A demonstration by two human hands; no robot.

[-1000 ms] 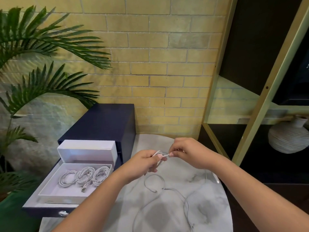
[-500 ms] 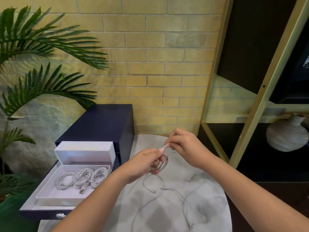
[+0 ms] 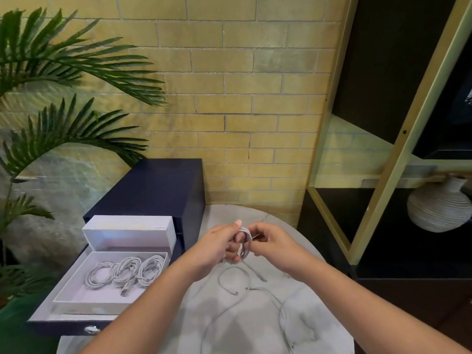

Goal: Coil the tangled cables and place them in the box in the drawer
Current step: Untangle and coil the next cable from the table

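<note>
While a part-wound coil (image 3: 245, 240) stands upright between both hands, the left hand (image 3: 217, 247) curls its fingers round the loops and the right hand (image 3: 270, 242) pinches the free end just beside them. Loose cables (image 3: 233, 290) trail on the surface (image 3: 319, 315) below the fingers. The box (image 3: 84, 301) in the open drawer (image 3: 63, 325), holding three coils (image 3: 125, 272), lies well left of the fingers, nearer the left hand, which looks likelier to carry the coil across.

Body check: left hand (image 3: 217, 247) and right hand (image 3: 273, 244) are bare skin. Left forearm (image 3: 153, 302) and right forearm (image 3: 357, 297) are bare right down to the frame edge. Left thumbnail (image 3: 238, 222) is pale pink and glossy. The other nails are too small to read.
</note>
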